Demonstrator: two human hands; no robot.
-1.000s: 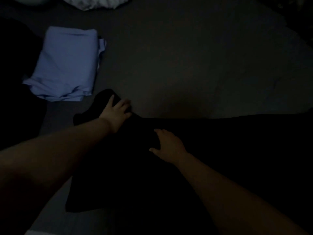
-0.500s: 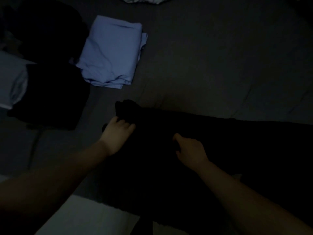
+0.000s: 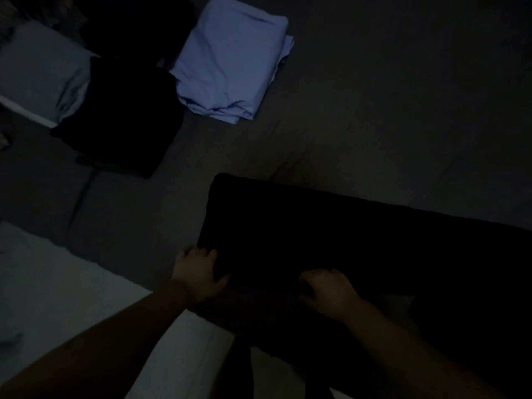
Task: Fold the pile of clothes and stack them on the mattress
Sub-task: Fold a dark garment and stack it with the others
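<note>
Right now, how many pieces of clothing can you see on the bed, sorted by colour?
Light blue, folded: 1, the blue garment
Black, folded: 1, the black stack, layers too dark to count
Black, under the left hand and right hand: 1, the black garment
Total: 3

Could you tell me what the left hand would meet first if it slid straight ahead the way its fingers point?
The left hand points up the frame along the black garment; it would probably slide along that garment's left edge, though depth is unclear.
</note>
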